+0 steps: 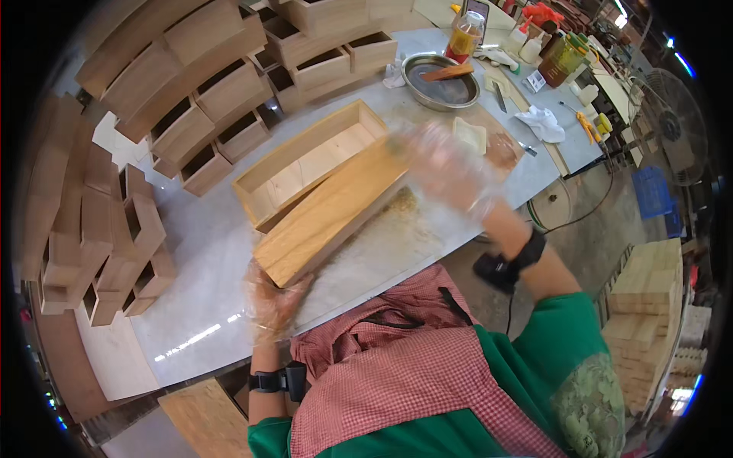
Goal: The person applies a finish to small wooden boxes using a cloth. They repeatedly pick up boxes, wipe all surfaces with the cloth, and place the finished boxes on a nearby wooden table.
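Observation:
A long wooden box (332,208) lies tilted on the table, its smooth golden face turned up. My left hand (273,307), in a clear plastic glove, is closed round its near left end. Over its far right end is my right hand (452,166), also in a clear glove and smeared by motion. A small greenish patch shows by the right fingertips; I cannot make out what it is. Just behind, a second long open box (243,191) rests against the first, its pale inside showing.
Stacked wooden boxes (206,107) crowd the left and back. At the back right stand a metal bowl (475,98) with a reddish-brown block, a jar (464,38), bottles (532,47) and a white cloth (542,124). A fan (672,126) and stacked wood (645,294) are at right.

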{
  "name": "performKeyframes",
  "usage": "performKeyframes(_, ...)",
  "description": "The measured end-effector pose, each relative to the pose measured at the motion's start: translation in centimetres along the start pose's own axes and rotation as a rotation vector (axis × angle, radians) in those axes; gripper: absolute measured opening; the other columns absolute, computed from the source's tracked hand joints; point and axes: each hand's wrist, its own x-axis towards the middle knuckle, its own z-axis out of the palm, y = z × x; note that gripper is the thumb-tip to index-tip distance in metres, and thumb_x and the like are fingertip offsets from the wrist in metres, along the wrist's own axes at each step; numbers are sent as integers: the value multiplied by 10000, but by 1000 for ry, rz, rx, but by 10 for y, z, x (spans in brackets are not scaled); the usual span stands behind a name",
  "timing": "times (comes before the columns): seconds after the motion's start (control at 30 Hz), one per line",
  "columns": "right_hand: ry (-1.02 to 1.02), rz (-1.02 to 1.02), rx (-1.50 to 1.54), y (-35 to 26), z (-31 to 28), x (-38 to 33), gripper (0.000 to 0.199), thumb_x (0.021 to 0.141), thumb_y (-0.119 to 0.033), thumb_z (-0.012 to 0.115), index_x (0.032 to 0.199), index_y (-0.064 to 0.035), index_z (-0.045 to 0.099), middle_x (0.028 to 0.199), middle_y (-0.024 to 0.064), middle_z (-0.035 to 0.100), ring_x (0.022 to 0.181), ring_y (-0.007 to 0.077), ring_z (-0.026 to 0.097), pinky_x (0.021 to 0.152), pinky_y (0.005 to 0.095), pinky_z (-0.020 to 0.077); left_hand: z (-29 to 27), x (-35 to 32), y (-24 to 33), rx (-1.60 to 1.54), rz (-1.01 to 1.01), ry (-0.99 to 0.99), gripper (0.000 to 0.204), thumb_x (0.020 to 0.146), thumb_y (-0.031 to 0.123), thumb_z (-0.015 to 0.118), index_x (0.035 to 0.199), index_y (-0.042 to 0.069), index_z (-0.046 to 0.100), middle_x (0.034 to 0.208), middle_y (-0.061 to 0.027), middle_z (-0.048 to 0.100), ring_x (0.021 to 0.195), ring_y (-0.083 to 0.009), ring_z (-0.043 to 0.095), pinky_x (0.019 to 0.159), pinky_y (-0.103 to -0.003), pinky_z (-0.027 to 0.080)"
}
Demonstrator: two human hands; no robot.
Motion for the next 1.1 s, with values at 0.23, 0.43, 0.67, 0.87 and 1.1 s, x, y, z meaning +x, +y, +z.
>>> performKeyframes(0.23, 165, 210, 284, -14, -46, -20, 485, 892, -100, 597, 1377, -104, 581, 1125, 110, 640, 1022, 244, 654, 759, 356, 555, -7, 5, 4, 113, -48, -9, 786, 674, 143, 951, 1324, -5, 535, 1245, -129, 644, 1135, -212, 632, 997, -354, 531)
performKeyframes(0.43, 87, 152, -132, 13, -56, -25, 361, 952, -158, 554, 1310, -155, 599, 1032, 117, 636, 963, 247, 660, 753, 380, 578, -1, 4, 11, -6, -130, 25, 757, 666, 106, 943, 1304, -5, 551, 1227, -103, 662, 1140, -207, 633, 987, -334, 537)
performKeyframes(0.67, 118, 17, -612, -10, -32, -14, 291, 941, -158, 590, 1229, -132, 627, 979, 94, 634, 876, 225, 649, 712, 348, 578, -3, 9, -3, 238, 229, 61, 672, 728, 176, 915, 1284, -3, 582, 1188, -132, 718, 1089, -231, 695, 926, -352, 562)
performKeyframes(0.87, -1, -173, 448, -102, -101, 46, 358, 856, -129, 640, 1192, -8, 620, 1087, 102, 629, 1069, 223, 632, 818, 329, 569, -4, 8, 10, 251, 95, 36, 559, 764, 236, 876, 1216, 11, 635, 1147, -117, 680, 1109, -232, 642, 958, -374, 524)
performKeyframes(1.1, -234, -527, 1006, -150, -156, 69, 454, 725, -146, 695, 1146, 23, 675, 1325, 176, 582, 1196, 262, 584, 978, 355, 526, -2, -8, -81, 197, 292, 103, 601, 837, 245, 804, 1352, 40, 572, 1217, -142, 664, 1089, -257, 649, 942, -394, 536)
